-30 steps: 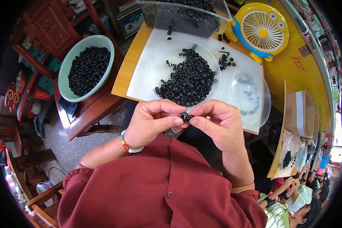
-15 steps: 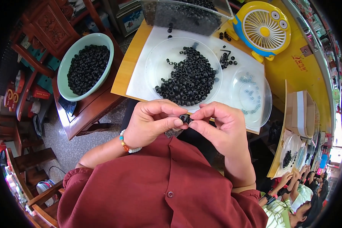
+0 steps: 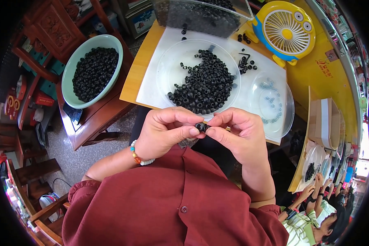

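Note:
Between my two hands, just past the table's near edge, is a small black round part with a hole (image 3: 201, 127), like a bead. My left hand (image 3: 168, 128) pinches it from the left with thumb and forefinger. From the other side, the thumb and forefinger of my right hand (image 3: 238, 133) close on its right end, which they partly hide. Beyond my hands a clear shallow dish (image 3: 168, 57) holds a heap of small black parts (image 3: 207, 82), some round with holes. To its right, another clear dish (image 3: 289, 110) has small pale translucent pieces (image 3: 270, 100) in it.
A pale green bowl (image 3: 119, 67) of black parts stands on a wooden chair at left. A clear bin (image 3: 192, 20) sits at the back. Near a yellow fan (image 3: 285, 33) lie a hex key (image 3: 244, 55) and loose parts. Other people's hands work at far right.
The right thumb and forefinger have shifted slightly, and more of the black part shows between my hands. My left hand has barely moved.

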A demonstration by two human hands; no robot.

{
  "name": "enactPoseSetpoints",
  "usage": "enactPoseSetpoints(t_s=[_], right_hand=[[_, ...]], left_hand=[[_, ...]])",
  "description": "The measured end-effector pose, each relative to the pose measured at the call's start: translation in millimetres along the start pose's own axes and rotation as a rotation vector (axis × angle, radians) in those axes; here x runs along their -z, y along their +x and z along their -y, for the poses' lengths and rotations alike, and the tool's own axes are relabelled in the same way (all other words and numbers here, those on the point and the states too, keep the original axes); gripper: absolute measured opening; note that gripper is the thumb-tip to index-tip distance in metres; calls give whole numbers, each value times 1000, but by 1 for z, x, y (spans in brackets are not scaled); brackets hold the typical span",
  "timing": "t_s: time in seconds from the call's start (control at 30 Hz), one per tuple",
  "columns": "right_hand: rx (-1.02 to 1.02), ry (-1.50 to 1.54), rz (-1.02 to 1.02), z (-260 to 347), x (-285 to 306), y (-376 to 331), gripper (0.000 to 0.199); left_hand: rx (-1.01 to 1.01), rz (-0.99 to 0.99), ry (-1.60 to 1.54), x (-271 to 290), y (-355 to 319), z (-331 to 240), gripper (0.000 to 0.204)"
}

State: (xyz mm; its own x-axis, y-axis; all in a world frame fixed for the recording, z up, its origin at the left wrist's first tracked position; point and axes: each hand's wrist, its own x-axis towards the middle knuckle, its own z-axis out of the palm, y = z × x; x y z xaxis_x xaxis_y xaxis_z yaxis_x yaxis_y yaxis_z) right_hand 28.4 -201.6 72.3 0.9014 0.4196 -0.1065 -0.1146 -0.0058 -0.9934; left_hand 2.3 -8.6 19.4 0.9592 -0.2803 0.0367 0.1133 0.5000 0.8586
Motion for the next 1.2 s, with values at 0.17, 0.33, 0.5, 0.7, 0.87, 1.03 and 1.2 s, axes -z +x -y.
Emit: enactPoseSetpoints(t_s=[0.17,0.33,0.5,0.7,0.87,1.03,1.2], right_hand=[[12,-39,45,-3,3,1,11],[-154,370,128,-14,6,5,14],[-261,500,271,-35,12,7,20],[-255,563,265,-33,6,3,15],[-205,545,250,-36,3,0,13],[-230,584,203,-38,1,1,12],[-150,658,169,-37,-5,-1,11]], left_hand=[[-80,16,94,1,-1,-2,20],[-137,44,146,3,0,3,20],[-262,103,175,6,4,8,21],[-190,185,22,5,2,10,21],[-223,215,74,4,3,7,19],[-189,219,82,8,8,6,16],[-104,148,-74,4,8,10,16]])
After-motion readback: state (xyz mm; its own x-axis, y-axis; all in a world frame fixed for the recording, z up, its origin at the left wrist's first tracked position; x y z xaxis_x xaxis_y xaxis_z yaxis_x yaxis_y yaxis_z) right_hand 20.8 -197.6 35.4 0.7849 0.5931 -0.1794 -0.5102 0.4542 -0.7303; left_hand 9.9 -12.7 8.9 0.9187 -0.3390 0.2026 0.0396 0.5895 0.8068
